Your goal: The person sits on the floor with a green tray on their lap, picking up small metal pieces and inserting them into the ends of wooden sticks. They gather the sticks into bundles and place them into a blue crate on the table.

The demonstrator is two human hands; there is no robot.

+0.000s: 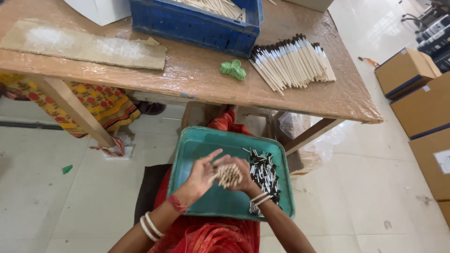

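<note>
Your right hand grips a bundle of pale wooden sticks, ends toward you; your left hand, fingers spread, steadies it above the green plastic tray. You appear mid-gathering. Next, probably square the ends beside the small dark metal caps.

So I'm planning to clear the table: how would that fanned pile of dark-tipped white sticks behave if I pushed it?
The white sticks look thin and round, so they would probably roll and scatter. They lie loose, unbundled, near the table edge, so some might drop off. The glossy table covering looks smooth, so they would likely slide easily.
</note>
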